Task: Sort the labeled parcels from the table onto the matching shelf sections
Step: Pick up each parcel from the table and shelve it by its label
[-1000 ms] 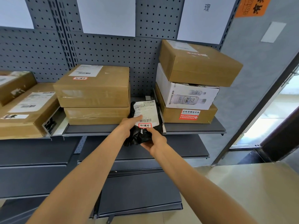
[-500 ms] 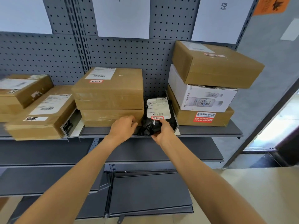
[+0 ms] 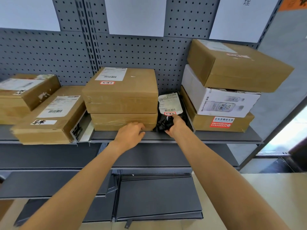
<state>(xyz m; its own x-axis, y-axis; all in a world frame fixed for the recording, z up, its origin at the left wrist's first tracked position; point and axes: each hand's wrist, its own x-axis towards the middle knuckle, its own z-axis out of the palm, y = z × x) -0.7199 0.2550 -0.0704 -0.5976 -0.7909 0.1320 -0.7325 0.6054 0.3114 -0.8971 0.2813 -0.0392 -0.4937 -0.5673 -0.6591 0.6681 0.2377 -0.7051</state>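
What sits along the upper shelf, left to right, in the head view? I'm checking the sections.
Left brown box stack → middle two-box stack → black bag parcel → right three-box stack.

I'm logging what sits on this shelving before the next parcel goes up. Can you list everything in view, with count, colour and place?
black parcel: 1, black bag with white label, on the shelf in the gap between the two box stacks
middle stack: 2 brown boxes, left of the black parcel
right stack: 3 boxes, brown, white, brown from top down, right of the black parcel
left boxes: 2, brown, far left of the shelf
shelf: 1, grey, lower grey shelves beneath
pegboard: grey, behind the boxes
paper sheets: 3, white, hung on the pegboard
left hand: on the shelf edge, fingers against the lower middle box
right hand: holds the black parcel's front end
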